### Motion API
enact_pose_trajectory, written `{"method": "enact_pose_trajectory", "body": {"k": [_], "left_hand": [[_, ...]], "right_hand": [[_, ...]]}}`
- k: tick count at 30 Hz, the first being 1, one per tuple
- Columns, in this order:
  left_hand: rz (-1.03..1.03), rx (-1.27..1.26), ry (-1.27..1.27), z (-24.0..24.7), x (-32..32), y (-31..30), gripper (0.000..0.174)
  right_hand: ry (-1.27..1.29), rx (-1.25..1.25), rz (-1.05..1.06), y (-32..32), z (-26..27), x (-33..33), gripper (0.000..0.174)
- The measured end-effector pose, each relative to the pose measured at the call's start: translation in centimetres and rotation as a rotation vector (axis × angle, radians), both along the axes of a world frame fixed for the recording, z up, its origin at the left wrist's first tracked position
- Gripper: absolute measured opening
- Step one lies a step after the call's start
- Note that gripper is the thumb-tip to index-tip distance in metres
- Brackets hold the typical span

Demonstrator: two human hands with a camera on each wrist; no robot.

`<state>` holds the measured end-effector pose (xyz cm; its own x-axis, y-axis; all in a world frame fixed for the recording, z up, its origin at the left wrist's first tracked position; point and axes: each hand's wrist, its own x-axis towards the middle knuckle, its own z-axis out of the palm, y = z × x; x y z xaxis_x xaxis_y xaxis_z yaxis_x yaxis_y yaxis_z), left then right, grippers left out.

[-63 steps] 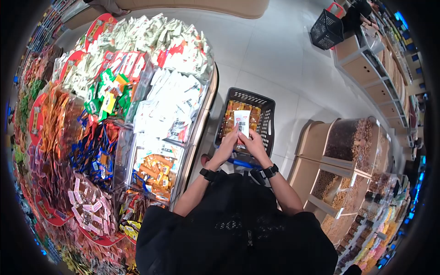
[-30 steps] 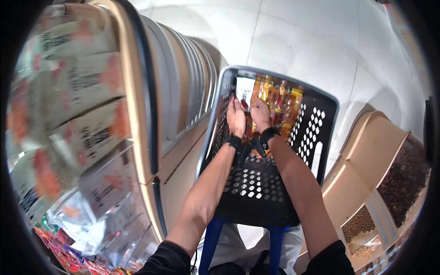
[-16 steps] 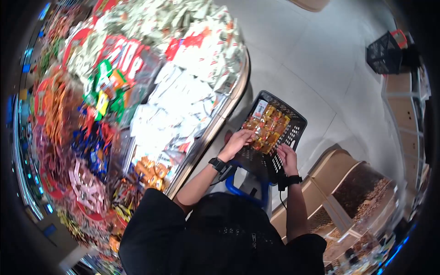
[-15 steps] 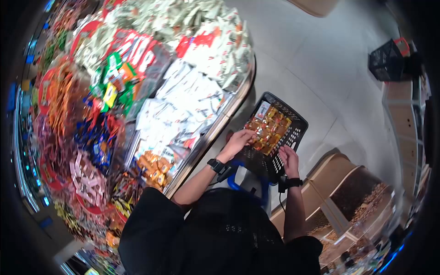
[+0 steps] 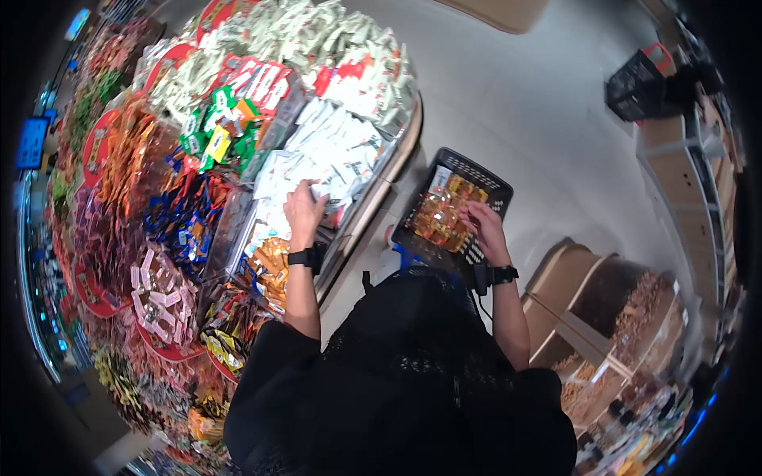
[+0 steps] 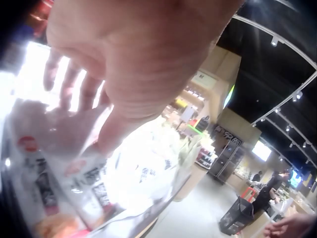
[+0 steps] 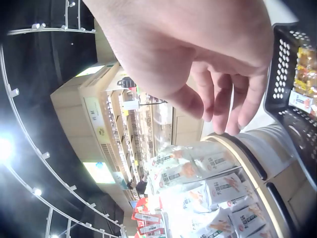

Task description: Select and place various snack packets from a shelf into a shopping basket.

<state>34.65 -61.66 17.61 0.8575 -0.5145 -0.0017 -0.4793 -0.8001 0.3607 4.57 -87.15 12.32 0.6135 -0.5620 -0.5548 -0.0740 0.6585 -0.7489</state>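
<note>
My left hand (image 5: 305,213) is over the white snack packets (image 5: 337,143) on the display stand. In the left wrist view its fingers (image 6: 74,84) are spread across the packets, with the thumb (image 6: 113,134) against one white packet (image 6: 81,173). Above the shopping basket (image 5: 496,184) hovers my right hand (image 5: 486,226), its fingers (image 7: 223,106) loosely bent with nothing between them. Clear-and-yellow packs (image 5: 435,224) fill the black basket's bottom. A white packet (image 7: 300,100) lies among them at one end.
Orange-brown packets (image 5: 270,266) and green packets (image 5: 226,127) sit in neighbouring display compartments. The stand's edge (image 5: 397,166) runs between them and the basket. Bulk bins (image 5: 611,309) stand on the right. Farther off is another black basket (image 5: 635,87) with red handles.
Both hands held a white packet over the basket; it now lies inside. The left hand has since swung from the basket to the white packets at left, while the right stays over the basket.
</note>
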Motion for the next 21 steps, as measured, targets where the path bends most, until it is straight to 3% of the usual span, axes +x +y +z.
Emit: {"method": "enact_pose_trajectory", "body": {"k": [4,6,7,8,10,14,16,17,19,21], "left_hand": [[0.011,0.009,0.003,-1.2,0.3,0.9,0.026],[0.09,-0.41,0.008,-1.2,0.7,0.8,0.024],[0.092,-0.541,0.131,1.5,-0.2,-0.3,0.022],[0.059,-0.602,0.21,5.0,-1.6,-1.8,0.02],[-0.062,-0.696,0.333,6.9,-2.7,-4.2,0.018],[-0.376,-0.685,0.848,10.9,-8.2,-10.9,0.019],[-0.675,-0.512,0.753,10.9,-9.7,-13.6,0.021],[-0.699,-0.501,0.857,11.2,-10.6,-14.8,0.023],[-0.677,-0.521,1.058,11.5,-12.9,-16.7,0.03],[-0.613,-0.642,1.161,9.6,-13.9,-18.0,0.035]], "right_hand": [[0.015,0.014,-0.089,-0.3,1.0,-3.9,0.023],[0.023,0.014,-0.143,-0.3,0.8,-6.2,0.023],[0.056,-0.006,-0.172,-0.5,0.9,-7.1,0.023],[0.091,-0.026,-0.198,-0.6,1.1,-7.9,0.023],[0.072,-0.046,-0.213,-0.7,2.1,-8.4,0.024],[-0.057,-0.27,-0.039,0.9,8.7,-4.9,0.03],[-0.274,-0.393,0.014,2.0,11.1,-3.5,0.034],[-0.275,-0.4,0.003,2.1,11.1,-3.6,0.034],[-0.229,-0.369,0.202,2.6,11.0,-4.1,0.039],[-0.257,-0.296,0.124,3.1,10.2,-4.3,0.038]]}}
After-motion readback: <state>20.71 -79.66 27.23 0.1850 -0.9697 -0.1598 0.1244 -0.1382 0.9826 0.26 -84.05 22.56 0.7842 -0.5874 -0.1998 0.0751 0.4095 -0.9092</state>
